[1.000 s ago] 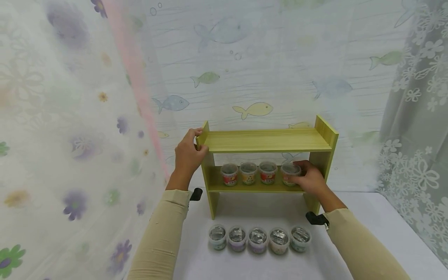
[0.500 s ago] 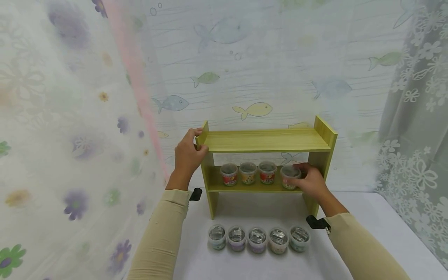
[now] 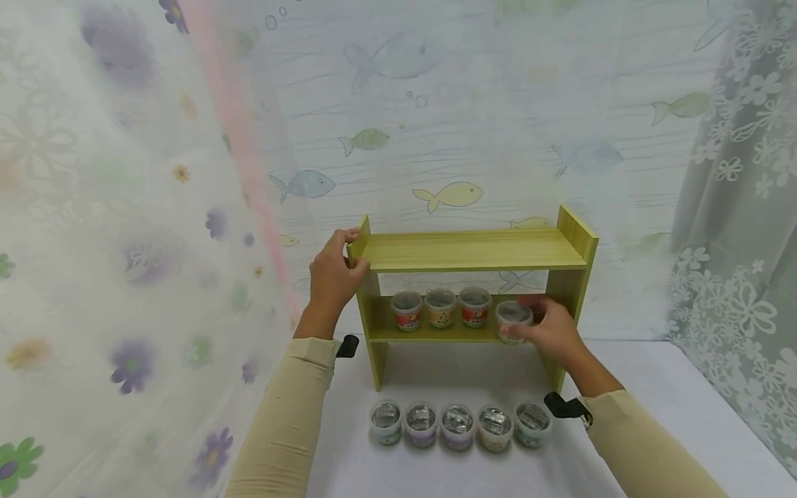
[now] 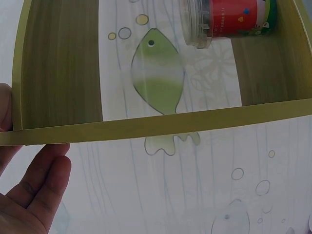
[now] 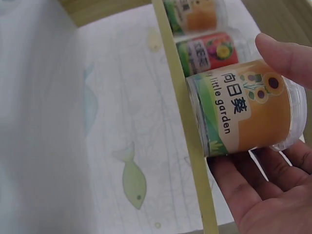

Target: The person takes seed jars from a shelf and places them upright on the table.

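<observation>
My left hand (image 3: pixel 336 270) grips the upper left corner of a yellow-green wooden shelf (image 3: pixel 476 250), its fingers over the side panel and its thumb at the front. In the left wrist view, fingers (image 4: pixel 54 178) lie against the board's edge. My right hand (image 3: pixel 553 328) holds a clear plastic cup (image 3: pixel 514 313) at the right of the middle board. An orange sunflower label on this cup (image 5: pixel 248 109) shows in the right wrist view, where its base overlaps the board's front edge. To its left stand a red-labelled cup (image 3: pixel 475 308), an orange-labelled cup (image 3: pixel 441 309) and another red-labelled cup (image 3: pixel 407 311).
Several plastic cups with silvery tops, among them a left-end cup (image 3: pixel 386 422) and a right-end cup (image 3: pixel 532 425), form a row on the white tabletop (image 3: pixel 436 477) before the shelf. A fish-printed curtain (image 3: pixel 454 124) hangs behind.
My right hand has drawn the held cup forward and slightly left, from among the row to the board's front edge. My left hand stays on the shelf corner.
</observation>
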A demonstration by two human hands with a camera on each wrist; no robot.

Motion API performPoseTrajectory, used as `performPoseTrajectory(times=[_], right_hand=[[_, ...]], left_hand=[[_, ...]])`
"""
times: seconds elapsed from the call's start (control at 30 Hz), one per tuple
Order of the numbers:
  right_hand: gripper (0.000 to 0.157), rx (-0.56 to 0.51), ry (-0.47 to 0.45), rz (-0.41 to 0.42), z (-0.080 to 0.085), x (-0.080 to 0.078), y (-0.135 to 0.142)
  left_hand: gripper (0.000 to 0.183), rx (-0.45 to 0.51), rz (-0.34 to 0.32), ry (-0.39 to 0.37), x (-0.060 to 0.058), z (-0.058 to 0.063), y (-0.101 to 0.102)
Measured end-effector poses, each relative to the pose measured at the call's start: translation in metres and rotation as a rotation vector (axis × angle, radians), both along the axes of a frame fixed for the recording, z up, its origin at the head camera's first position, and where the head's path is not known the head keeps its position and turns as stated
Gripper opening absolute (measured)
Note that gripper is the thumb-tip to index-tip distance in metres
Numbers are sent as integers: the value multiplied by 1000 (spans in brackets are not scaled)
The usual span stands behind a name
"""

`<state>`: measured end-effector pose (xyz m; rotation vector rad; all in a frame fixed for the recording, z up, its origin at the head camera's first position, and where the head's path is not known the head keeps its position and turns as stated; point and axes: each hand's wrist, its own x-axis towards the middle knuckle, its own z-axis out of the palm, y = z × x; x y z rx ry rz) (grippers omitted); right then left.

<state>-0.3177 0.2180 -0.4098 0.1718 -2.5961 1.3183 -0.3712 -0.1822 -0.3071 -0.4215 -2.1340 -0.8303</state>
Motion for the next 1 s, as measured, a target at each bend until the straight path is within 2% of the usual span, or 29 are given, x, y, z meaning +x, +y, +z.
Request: performPoseTrajectory(times=[0.13,0.47,0.67,1.0], right_hand=[[88,-9,-13,-10,1,9,-7],[74,-105,19,88,0,26,-28],[72,-116,29,119,-6,29,-41],[72,-179,-28,179,-21,43,-71]], left_hand=[[35,-5,-4,15,0,1,0],[36,1,5,3,-1,1,1],[37,-5,14,0,-1,0,1],[38,6,1,-7,0,-1,1]])
